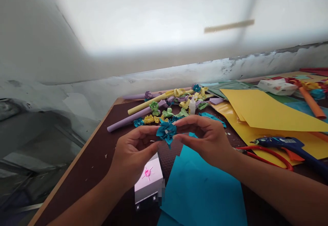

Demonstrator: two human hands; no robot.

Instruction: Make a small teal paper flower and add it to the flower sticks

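Between my two hands, above the dark table (89, 171), is a blue paper flower (165, 131) with a small pale spot at its middle. My left hand (138, 147) pinches its left edge between thumb and fingers. On the other side, my right hand (205, 139) pinches the right petals the same way. A phone (153, 178) with a pink sun-like figure on its lit screen lies under my left hand. Blue paper sheets (205, 185) lie below my right hand.
Purple (130, 118) and yellow rolled-paper tubes (146, 104), several paper flowers and a glue bottle (192, 106) lie behind my hands. To the right are yellow sheets (266, 110), red-handled scissors (271, 156) and a blue glue gun (289, 144). The table's edge (77, 154) runs along the left.
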